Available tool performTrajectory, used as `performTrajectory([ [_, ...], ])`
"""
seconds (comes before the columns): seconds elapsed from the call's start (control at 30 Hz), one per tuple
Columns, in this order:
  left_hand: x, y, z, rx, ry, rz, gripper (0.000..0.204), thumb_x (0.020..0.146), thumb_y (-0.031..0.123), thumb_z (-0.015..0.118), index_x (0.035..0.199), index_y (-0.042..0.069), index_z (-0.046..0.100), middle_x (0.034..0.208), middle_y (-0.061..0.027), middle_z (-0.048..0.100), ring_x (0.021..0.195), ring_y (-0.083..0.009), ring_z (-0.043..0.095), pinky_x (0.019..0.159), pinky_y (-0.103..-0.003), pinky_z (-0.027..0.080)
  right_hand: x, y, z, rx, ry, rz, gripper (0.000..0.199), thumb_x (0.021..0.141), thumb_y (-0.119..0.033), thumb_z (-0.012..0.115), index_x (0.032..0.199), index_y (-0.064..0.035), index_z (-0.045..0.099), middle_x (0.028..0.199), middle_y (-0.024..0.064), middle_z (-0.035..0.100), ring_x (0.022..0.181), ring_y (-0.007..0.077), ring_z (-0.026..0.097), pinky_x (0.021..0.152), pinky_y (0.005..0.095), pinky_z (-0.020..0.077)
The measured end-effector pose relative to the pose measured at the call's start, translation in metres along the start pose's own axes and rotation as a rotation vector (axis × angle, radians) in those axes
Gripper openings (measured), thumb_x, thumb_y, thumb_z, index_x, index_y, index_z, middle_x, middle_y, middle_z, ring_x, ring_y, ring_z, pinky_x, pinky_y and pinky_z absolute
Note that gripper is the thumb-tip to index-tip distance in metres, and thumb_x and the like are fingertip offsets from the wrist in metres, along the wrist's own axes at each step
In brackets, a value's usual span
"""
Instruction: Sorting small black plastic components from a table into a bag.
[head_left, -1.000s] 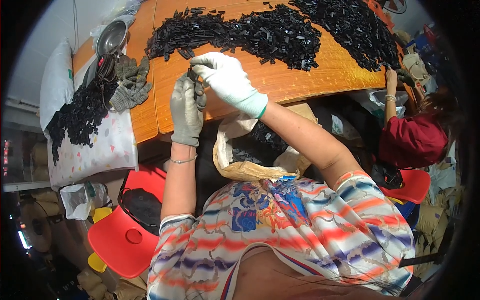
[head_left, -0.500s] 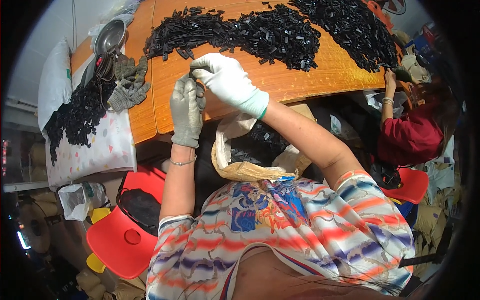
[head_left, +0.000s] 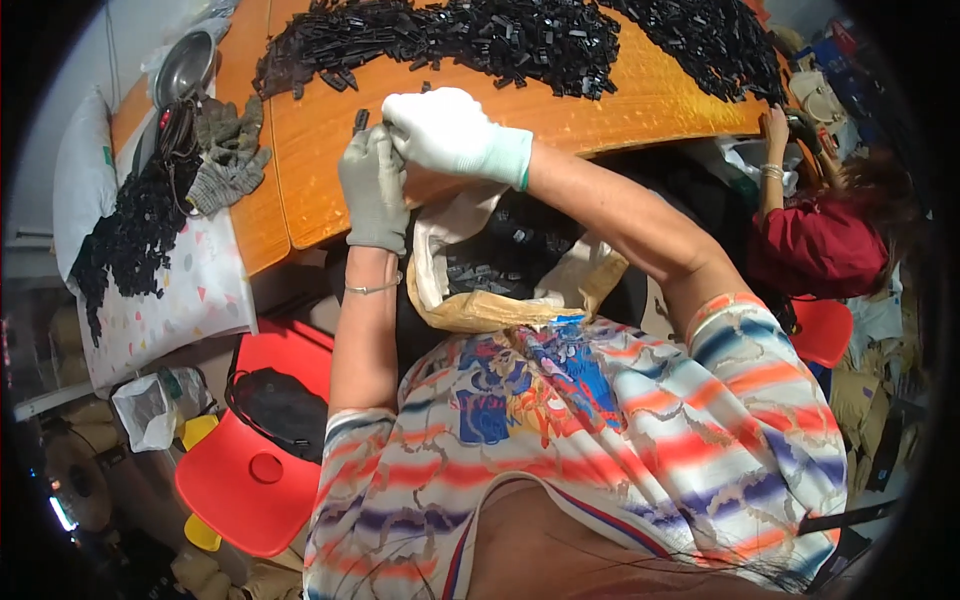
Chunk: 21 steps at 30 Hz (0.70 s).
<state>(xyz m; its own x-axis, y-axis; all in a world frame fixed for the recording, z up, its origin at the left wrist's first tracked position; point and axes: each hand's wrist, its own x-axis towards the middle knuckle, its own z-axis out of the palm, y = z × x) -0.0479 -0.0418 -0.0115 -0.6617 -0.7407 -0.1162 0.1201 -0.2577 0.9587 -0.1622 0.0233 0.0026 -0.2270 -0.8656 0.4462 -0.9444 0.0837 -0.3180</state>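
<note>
My left hand [head_left: 375,185], in a greyish work glove, is closed, with a small black plastic piece [head_left: 361,120] sticking up past its fingertips. My right hand [head_left: 445,135], in a white glove with a pale green cuff, meets it from the right. Its fingers are pinched together against the left fingertips, and what lies between them is hidden. Both hands are over the near edge of the orange-brown wooden table [head_left: 330,190]. Beyond them spreads a long heap of similar black pieces [head_left: 520,45]. An open bag [head_left: 480,310] on my lap holds more black pieces.
A second black heap [head_left: 700,50] lies at the far right, where a co-worker in a red top [head_left: 820,235] reaches in. To the left are grey gloves [head_left: 230,160], a metal bowl [head_left: 185,70] and small black parts [head_left: 150,230]. A red chair [head_left: 245,490] stands at lower left.
The view has shifted, so the table sits higher and further left. My hands stay together, slightly nearer to me over the table, and a black piece now shows above the left fingertips.
</note>
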Motion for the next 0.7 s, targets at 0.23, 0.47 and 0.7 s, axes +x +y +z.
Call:
performTrajectory([
  [0.23,0.000,0.003,0.001,-0.070,-0.209,0.024,0.022,0.099,0.024,0.049,0.101,0.002,0.055,0.074,-0.0013,0.054,0.055,-0.0058,0.044,0.049,-0.019,0.036,-0.011,0.016,-0.017,0.200,0.016,0.372,0.026,0.087,-0.027,0.055,0.103,-0.0096,0.066,0.092,0.0125,0.068,0.085,0.0278,0.066,0.075,0.0368,0.0513],
  [0.47,-0.028,-0.023,-0.017,-0.276,-0.242,-0.260,0.013,0.095,0.018,0.057,0.098,0.005,0.054,0.077,-0.0009,0.057,0.056,-0.0033,0.046,0.050,-0.014,0.037,-0.052,0.026,-0.026,1.146,-0.300,0.482,0.030,0.089,-0.025,0.063,0.109,-0.0036,0.067,0.086,0.0018,0.066,0.072,0.0088,0.058,0.063,0.0221,0.0467],
  [0.7,-0.064,-0.052,-0.024,-0.184,-0.418,-0.358,0.021,0.098,0.025,0.052,0.090,0.006,0.055,0.075,0.0000,0.056,0.057,-0.0038,0.045,0.051,-0.016,0.035,-0.085,0.014,-0.023,1.039,-0.433,0.559,0.023,0.085,-0.027,0.069,0.083,-0.0040,0.066,0.069,0.0001,0.061,0.060,0.0042,0.050,0.053,0.0200,0.0400],
])
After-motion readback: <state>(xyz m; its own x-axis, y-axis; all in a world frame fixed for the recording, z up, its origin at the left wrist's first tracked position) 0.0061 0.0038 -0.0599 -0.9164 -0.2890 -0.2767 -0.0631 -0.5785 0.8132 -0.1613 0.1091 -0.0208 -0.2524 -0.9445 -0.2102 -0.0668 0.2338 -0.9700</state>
